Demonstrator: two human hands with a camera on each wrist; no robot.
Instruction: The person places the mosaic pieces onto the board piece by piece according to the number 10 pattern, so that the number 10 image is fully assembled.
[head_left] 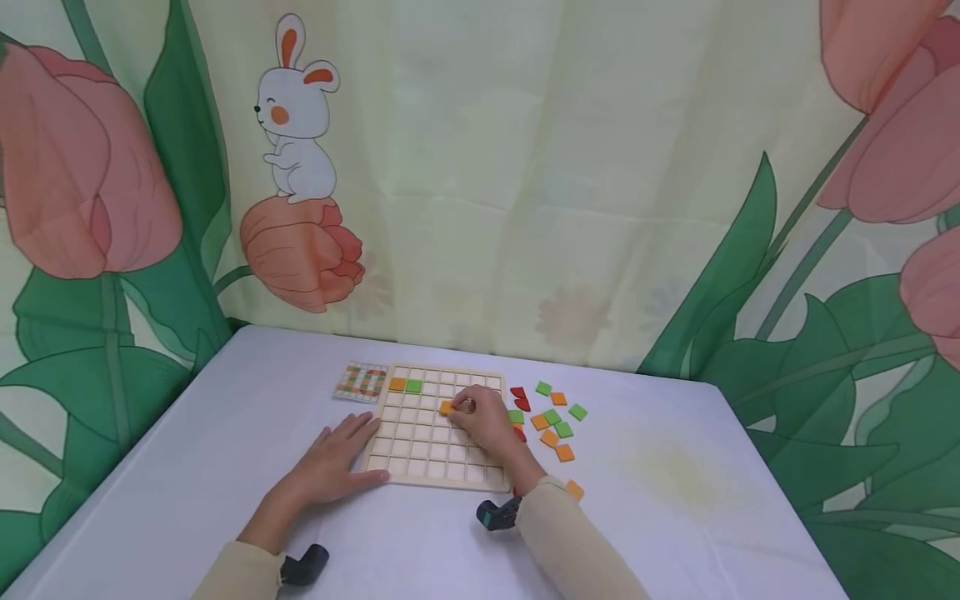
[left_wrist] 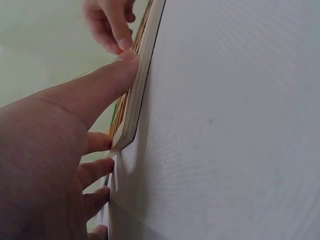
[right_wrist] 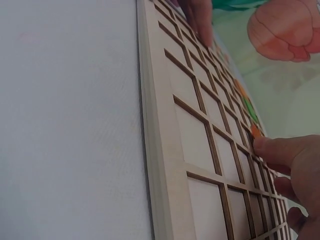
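The left hand (head_left: 330, 462), its grip spread, rests at the near-left corner of the gridded board (head_left: 442, 482); the left wrist view adds the board's thickness and the thumb against its side. A patterned card (head_left: 362, 382) lies beside the board's left edge, toward the far edge of the surface (head_left: 660, 508). An orange square (head_left: 397, 384) and green square (head_left: 413, 386) sit near the board's far-left corner. Mid-board, the right hand's (head_left: 487, 422) grip pinches an orange tile (head_left: 446, 407). Only the head view shows loose pieces (head_left: 552, 417) off the board's right edge.
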